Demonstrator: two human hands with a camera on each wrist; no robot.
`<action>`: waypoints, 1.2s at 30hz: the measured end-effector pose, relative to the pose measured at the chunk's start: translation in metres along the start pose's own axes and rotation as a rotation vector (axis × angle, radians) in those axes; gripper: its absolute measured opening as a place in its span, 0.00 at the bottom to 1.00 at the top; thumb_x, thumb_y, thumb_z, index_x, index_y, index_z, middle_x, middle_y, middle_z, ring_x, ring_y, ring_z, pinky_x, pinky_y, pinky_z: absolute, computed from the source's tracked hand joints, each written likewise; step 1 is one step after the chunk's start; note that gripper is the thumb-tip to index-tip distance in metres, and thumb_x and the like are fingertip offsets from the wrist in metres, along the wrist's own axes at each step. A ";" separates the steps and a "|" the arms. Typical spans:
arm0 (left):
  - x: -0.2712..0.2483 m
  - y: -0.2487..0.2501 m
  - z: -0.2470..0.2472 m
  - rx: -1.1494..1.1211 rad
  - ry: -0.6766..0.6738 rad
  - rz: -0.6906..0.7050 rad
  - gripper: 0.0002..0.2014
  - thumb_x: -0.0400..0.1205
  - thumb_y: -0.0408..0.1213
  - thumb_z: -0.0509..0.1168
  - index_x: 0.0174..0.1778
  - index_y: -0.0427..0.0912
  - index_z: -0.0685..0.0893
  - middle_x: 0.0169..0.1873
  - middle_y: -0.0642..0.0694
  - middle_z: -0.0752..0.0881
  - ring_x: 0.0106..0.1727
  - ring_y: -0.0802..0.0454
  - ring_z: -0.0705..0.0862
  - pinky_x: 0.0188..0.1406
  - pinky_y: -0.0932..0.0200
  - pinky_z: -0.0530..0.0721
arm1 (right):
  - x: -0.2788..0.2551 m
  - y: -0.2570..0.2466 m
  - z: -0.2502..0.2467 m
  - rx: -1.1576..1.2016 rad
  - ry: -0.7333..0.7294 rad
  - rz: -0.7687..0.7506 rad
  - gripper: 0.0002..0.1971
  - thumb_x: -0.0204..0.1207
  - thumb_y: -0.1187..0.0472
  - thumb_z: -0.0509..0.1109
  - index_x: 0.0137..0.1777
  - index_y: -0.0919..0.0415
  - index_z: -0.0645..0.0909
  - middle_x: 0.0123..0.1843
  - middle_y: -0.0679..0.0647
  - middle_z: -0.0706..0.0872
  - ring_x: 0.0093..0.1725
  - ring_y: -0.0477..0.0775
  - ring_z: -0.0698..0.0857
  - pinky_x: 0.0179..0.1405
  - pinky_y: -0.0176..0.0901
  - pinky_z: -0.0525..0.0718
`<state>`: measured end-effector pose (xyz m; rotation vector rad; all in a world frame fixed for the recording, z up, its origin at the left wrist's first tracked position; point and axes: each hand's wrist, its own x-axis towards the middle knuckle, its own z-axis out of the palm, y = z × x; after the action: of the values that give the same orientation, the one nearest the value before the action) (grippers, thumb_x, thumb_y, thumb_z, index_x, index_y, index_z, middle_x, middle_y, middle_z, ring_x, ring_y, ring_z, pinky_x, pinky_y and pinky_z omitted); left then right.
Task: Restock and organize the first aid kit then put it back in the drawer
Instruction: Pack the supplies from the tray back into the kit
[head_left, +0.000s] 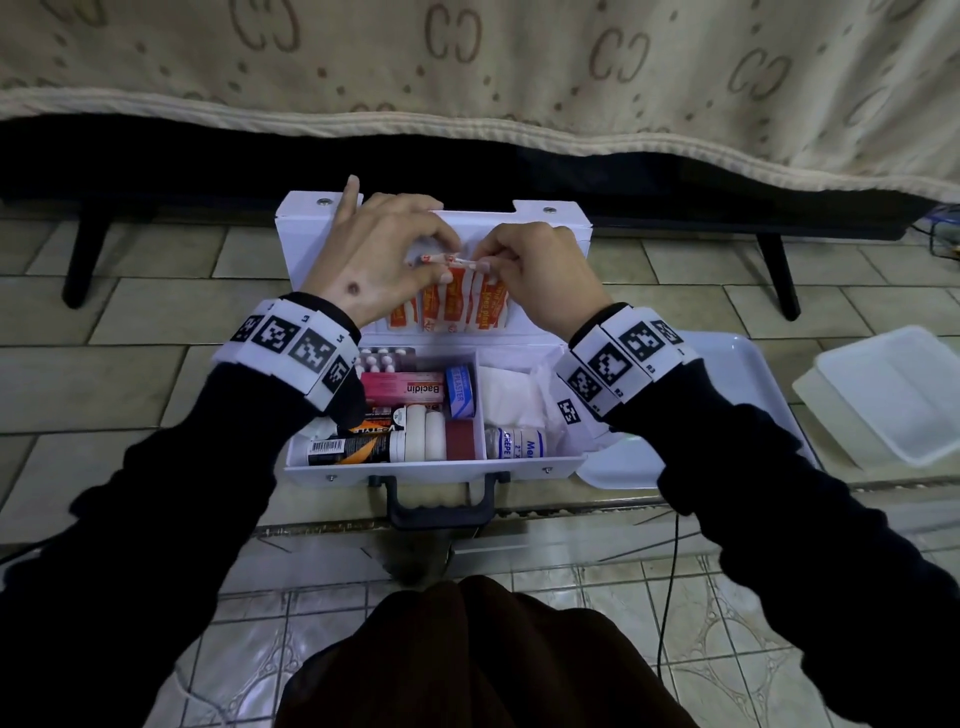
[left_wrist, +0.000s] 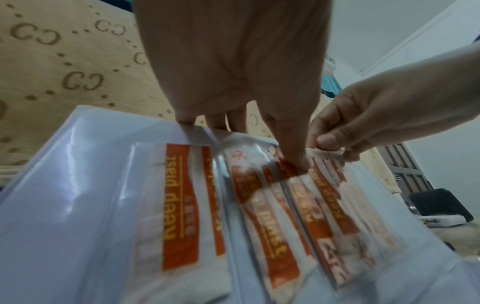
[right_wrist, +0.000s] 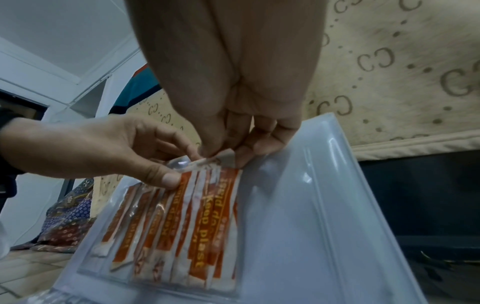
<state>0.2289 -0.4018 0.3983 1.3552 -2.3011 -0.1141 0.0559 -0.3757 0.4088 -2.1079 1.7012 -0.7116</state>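
Observation:
The white first aid kit (head_left: 311, 467) lies open on the tiled floor with its lid (head_left: 301, 223) standing up. A clear pocket in the lid holds several orange-and-white plasters (head_left: 457, 306) (left_wrist: 182, 197) (right_wrist: 205, 226). My left hand (head_left: 436, 260) (left_wrist: 291, 156) (right_wrist: 176, 170) pinches the plasters at the pocket's top, thumb pressed on their front, index finger raised. My right hand (head_left: 485, 262) (left_wrist: 330, 146) (right_wrist: 221, 152) pinches the top ends of the plasters beside it. In the kit's base lie a pink box (head_left: 405, 387), a blister pack (head_left: 384, 358), gauze (head_left: 509, 395) and a crepe bandage (head_left: 514, 441).
A white tray (head_left: 737, 374) lies right of the kit, partly under my right wrist. A translucent plastic container (head_left: 893, 395) sits further right. A bed with a patterned cover (head_left: 467, 62) stands behind the kit, its dark legs (head_left: 83, 254) on the tiles. A black cable (head_left: 670, 571) runs near my knees.

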 end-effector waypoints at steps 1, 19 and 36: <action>-0.001 0.001 0.001 0.009 0.009 0.012 0.13 0.76 0.44 0.71 0.57 0.53 0.85 0.73 0.47 0.74 0.77 0.49 0.66 0.79 0.40 0.41 | -0.001 0.002 -0.001 0.009 0.035 -0.017 0.10 0.80 0.65 0.64 0.54 0.63 0.85 0.48 0.59 0.89 0.44 0.49 0.82 0.41 0.31 0.73; -0.007 0.021 0.009 0.204 0.166 0.057 0.09 0.78 0.45 0.68 0.44 0.43 0.88 0.45 0.43 0.87 0.57 0.39 0.76 0.52 0.50 0.61 | -0.045 0.087 -0.075 -0.181 -0.099 0.216 0.09 0.76 0.66 0.67 0.53 0.60 0.86 0.48 0.49 0.88 0.48 0.45 0.82 0.41 0.22 0.72; -0.008 0.041 0.012 0.330 0.098 -0.015 0.19 0.80 0.55 0.62 0.53 0.44 0.86 0.50 0.41 0.88 0.60 0.39 0.74 0.68 0.41 0.59 | -0.076 0.120 -0.001 -0.355 -0.473 0.441 0.26 0.67 0.60 0.79 0.63 0.70 0.78 0.64 0.60 0.80 0.66 0.59 0.78 0.60 0.44 0.77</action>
<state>0.1938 -0.3763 0.3970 1.4975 -2.2974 0.3351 -0.0536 -0.3287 0.3306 -1.7968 1.9958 0.2161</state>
